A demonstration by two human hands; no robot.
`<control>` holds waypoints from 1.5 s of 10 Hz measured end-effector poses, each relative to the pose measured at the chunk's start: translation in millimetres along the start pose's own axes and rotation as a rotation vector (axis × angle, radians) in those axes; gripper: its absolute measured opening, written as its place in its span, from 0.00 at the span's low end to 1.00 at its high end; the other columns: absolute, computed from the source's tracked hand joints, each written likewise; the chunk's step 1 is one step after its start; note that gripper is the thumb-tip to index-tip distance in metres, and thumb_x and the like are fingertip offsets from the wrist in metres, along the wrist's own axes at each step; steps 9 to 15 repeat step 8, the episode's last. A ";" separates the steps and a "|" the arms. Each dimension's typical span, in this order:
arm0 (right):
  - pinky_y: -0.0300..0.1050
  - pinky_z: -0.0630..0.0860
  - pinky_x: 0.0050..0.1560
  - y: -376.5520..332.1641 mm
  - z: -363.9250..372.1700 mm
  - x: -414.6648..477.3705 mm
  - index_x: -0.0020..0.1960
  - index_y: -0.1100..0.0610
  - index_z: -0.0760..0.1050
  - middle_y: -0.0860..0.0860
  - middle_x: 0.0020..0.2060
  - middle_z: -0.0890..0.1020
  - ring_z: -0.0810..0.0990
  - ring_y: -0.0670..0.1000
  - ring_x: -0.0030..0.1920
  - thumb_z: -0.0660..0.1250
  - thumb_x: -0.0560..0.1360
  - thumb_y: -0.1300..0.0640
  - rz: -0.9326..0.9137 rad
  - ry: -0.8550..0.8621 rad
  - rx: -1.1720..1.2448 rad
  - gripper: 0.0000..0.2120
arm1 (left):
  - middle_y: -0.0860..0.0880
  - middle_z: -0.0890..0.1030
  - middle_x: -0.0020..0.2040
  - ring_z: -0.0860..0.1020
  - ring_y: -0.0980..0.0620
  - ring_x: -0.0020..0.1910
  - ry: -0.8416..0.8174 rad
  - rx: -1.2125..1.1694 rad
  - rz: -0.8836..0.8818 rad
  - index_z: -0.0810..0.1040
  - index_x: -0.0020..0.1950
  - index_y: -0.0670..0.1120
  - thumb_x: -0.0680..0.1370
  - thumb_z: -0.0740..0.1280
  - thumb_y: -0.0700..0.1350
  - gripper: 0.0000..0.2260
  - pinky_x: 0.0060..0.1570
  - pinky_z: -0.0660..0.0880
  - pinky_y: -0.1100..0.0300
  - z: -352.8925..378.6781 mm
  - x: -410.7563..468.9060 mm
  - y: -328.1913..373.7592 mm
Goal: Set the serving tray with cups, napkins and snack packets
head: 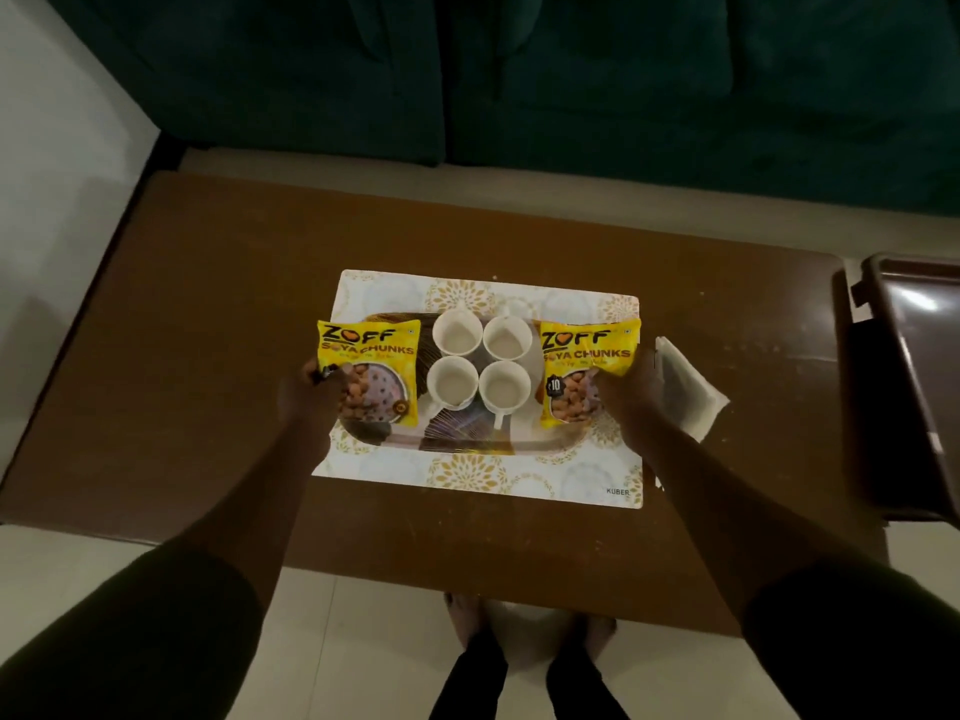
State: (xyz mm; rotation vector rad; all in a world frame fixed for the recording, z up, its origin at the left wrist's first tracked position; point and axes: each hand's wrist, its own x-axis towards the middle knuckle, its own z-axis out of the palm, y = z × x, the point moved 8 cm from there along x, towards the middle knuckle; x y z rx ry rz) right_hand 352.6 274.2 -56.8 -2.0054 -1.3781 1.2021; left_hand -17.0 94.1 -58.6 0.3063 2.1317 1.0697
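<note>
A patterned serving tray (467, 439) lies on a white and gold placemat (483, 475) on the brown table. Several white cups (480, 366) stand in a square block at the tray's middle. My left hand (306, 394) grips a yellow snack packet (371, 356) over the tray's left end. My right hand (626, 392) grips a second yellow snack packet (584, 356) over the tray's right end. White napkins (685, 392) lie on the table just right of the placemat, partly hidden behind my right hand.
A dark glossy plastic tray or chair (914, 366) stands at the table's right edge. A dark green sofa (519, 70) runs along the far side. The brown table (208, 330) shows bare wood on the left. My feet are below the near edge.
</note>
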 end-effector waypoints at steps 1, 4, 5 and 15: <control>0.36 0.69 0.33 9.7 5.5 4.2 0.63 0.55 0.68 0.48 0.49 0.76 0.75 0.47 0.45 0.67 0.73 0.61 0.046 -0.038 0.010 0.20 | 0.46 0.80 0.39 0.77 0.47 0.42 -0.007 0.047 0.020 0.79 0.50 0.44 0.78 0.66 0.43 0.04 0.41 0.73 0.58 13.5 9.0 -0.9; 0.49 0.77 0.52 14.6 24.8 -7.2 0.66 0.60 0.64 0.59 0.61 0.78 0.78 0.60 0.60 0.69 0.73 0.55 0.001 -0.150 -0.207 0.25 | 0.40 0.75 0.65 0.73 0.38 0.64 0.083 0.290 0.117 0.70 0.68 0.46 0.75 0.70 0.46 0.23 0.62 0.71 0.38 25.4 5.0 -7.2; 0.52 0.74 0.61 8.8 11.3 -11.1 0.68 0.62 0.64 0.61 0.64 0.75 0.74 0.61 0.64 0.69 0.73 0.55 -0.112 -0.027 -0.290 0.28 | 0.41 0.72 0.69 0.69 0.38 0.68 0.154 0.418 0.172 0.67 0.71 0.48 0.73 0.70 0.45 0.27 0.65 0.67 0.39 21.2 -3.1 -0.2; 0.52 0.73 0.62 -11.4 -1.6 -20.9 0.69 0.60 0.63 0.58 0.66 0.73 0.72 0.58 0.66 0.66 0.75 0.55 -0.240 0.012 -0.317 0.25 | 0.41 0.66 0.71 0.65 0.37 0.71 0.167 0.525 0.233 0.65 0.71 0.47 0.75 0.68 0.50 0.26 0.65 0.65 0.37 33.4 -20.2 26.8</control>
